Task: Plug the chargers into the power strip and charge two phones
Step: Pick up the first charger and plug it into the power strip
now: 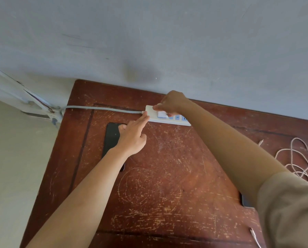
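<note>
A white power strip (178,121) lies at the back of the scratched wooden table (167,176), against the wall. My right hand (173,102) is over its left end, fingers closed on a white charger plug (161,114) seated on the strip. With flat, spread fingers my left hand (131,136) touches the strip's near-left edge. A black phone (111,138) lies face up under my left hand, partly covered. A second dark phone (245,201) peeks out beneath my right sleeve. A coiled white charging cable (298,158) rests at the right.
The strip's grey cord (103,108) runs left off the table toward a wall fitting (49,111). Another white cable end (254,235) lies at the bottom right. A grey wall rises directly behind the table; the table's left edge drops to a pale floor.
</note>
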Motion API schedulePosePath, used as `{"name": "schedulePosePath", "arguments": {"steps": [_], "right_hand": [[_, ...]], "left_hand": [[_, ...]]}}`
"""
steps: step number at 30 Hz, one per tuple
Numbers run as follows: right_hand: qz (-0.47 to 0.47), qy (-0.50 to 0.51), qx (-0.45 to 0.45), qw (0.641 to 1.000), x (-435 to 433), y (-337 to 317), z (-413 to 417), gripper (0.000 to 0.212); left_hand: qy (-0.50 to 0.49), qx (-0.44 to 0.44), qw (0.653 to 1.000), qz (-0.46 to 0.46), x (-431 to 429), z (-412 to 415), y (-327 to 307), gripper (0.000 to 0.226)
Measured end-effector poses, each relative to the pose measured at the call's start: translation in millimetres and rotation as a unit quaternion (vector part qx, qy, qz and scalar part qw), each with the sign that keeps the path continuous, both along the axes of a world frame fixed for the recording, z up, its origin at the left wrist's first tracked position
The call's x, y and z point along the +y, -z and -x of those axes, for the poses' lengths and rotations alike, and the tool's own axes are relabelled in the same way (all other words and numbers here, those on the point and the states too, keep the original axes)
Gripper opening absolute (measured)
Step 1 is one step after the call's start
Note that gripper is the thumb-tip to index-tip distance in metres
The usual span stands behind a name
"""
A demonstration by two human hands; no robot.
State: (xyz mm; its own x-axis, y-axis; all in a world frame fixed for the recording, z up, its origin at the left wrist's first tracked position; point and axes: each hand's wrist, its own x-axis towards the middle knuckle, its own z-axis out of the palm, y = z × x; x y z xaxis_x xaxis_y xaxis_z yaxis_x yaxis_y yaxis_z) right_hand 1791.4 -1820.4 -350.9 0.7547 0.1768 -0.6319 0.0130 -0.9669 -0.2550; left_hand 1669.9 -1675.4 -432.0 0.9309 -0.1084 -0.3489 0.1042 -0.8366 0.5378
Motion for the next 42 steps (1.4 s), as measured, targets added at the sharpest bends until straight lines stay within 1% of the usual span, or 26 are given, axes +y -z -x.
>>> {"name": "schedulePosePath", "arguments": {"steps": [3,5,8,10,14,17,20,23,25,26,28,30,31,33,34,35,37,40,42], "right_hand": [[-0.028,-0.006,-0.041,0.999,4,9,10,0.048],[-0.033,-0.009,-0.048,0.998,2,12,11,0.047],[-0.089,0.045,-0.005,0.995,-13,5,7,0.043],[-0.117,0.06,0.011,0.991,-21,7,11,0.044],[-0.135,0.085,-0.06,0.985,-21,26,33,0.042],[-0.149,0.098,-0.074,0.981,-19,31,36,0.042],[-0.126,0.095,-0.083,0.984,-20,28,36,0.045],[-0.035,0.083,-0.095,0.991,-21,23,39,0.058],[0.01,0.081,-0.126,0.989,-28,18,46,0.069],[0.009,0.085,-0.151,0.985,-35,16,53,0.07],[-0.016,0.097,-0.204,0.974,-56,13,73,0.063],[-0.019,0.116,-0.235,0.965,-87,12,99,0.057],[-0.009,0.129,-0.244,0.961,-106,11,114,0.056],[0.021,0.164,-0.245,0.955,-148,10,143,0.055],[0.035,0.184,-0.239,0.953,-168,10,159,0.054],[0.046,0.206,-0.231,0.95,-189,11,175,0.053],[0.061,0.258,-0.21,0.941,-228,15,206,0.051],[0.076,0.336,-0.163,0.925,-278,21,240,0.056],[0.072,0.378,-0.143,0.912,-305,26,256,0.055]], "left_hand": [[-0.007,-0.001,1.0,0.02,4,-1,0,0.069],[-0.006,-0.002,1.0,0.025,6,-1,0,0.069],[0.002,-0.001,1.0,0.018,7,-2,0,0.07],[0.011,0.006,1.0,0.013,8,-3,0,0.07],[0.024,0.016,1.0,0.01,9,-4,-1,0.073],[0.035,0.019,0.999,0.0,11,-3,-3,0.074],[0.046,0.032,0.998,-0.011,11,-2,-5,0.074],[0.063,0.031,0.996,-0.055,10,-4,-9,0.071],[0.083,0.035,0.991,-0.094,5,-6,-17,0.069],[0.096,0.034,0.988,-0.112,2,-6,-21,0.067],[0.113,0.026,0.982,-0.149,-4,-8,-29,0.064],[0.101,-0.004,0.979,-0.179,-10,-6,-34,0.058],[0.081,-0.037,0.979,-0.181,-14,-3,-34,0.054],[0.047,-0.124,0.979,-0.152,-27,7,-34,0.042],[0.049,-0.167,0.976,-0.132,-35,13,-33,0.037],[0.062,-0.205,0.97,-0.114,-46,20,-32,0.033],[0.115,-0.247,0.959,-0.082,-75,33,-31,0.034],[0.212,-0.256,0.94,-0.077,-128,46,-34,0.047],[0.262,-0.248,0.929,-0.085,-165,51,-39,0.057]]}}
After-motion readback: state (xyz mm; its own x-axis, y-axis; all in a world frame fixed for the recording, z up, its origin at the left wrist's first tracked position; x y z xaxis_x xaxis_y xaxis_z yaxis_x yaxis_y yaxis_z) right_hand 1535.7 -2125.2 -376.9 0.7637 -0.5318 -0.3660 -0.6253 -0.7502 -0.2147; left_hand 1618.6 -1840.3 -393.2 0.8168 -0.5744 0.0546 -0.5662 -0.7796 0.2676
